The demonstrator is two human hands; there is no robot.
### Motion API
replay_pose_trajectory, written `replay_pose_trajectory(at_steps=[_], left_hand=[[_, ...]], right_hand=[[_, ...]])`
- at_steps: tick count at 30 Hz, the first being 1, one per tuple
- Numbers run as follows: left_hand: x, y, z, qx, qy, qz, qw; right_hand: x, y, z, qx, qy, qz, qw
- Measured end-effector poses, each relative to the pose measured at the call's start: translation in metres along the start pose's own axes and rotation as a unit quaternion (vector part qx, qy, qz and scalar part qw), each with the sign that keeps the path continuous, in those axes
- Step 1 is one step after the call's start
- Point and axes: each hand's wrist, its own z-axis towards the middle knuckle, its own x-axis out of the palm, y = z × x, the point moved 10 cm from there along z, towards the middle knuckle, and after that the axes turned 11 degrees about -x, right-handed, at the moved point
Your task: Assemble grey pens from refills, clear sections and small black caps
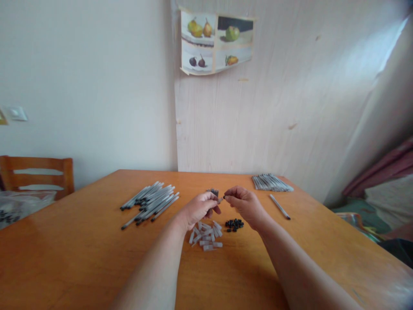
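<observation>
My left hand (202, 208) pinches a small translucent pen cap (220, 200) between thumb and fingers, its end pointing right. Close beside it, my right hand (242, 202) holds a tiny black plug (224, 196) at its fingertips; the two pieces look slightly apart. Below the left hand lies a loose pile of whitish translucent pen caps (206, 236). A small heap of black plugs (234, 224) sits below the right hand. Partly hidden behind my left hand is a cluster of small dark-and-clear pieces (212, 191), too small to name.
On the wooden table (80, 249), grey pens with black ends (151, 202) lie piled at left. A single pen (280, 206) lies at right, before a flat bundle of pens (272, 182). A chair (38, 163) with a plastic bag (19, 206) stands left. The wall is behind.
</observation>
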Motion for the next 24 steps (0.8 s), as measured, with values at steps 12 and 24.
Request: replay_pose_trajectory(at_steps=[12, 24], left_hand=[[0.0013, 0.0027, 0.0012, -0.002, 0.004, 0.006, 1.000], [0.0027, -0.0001, 0.0000, 0.002, 0.003, 0.007, 1.000]], right_hand=[[0.0021, 0.0018, 0.0008, -0.009, 0.019, -0.039, 0.999], [0.0039, 0.0048, -0.0004, -0.006, 0.028, -0.024, 0.999]])
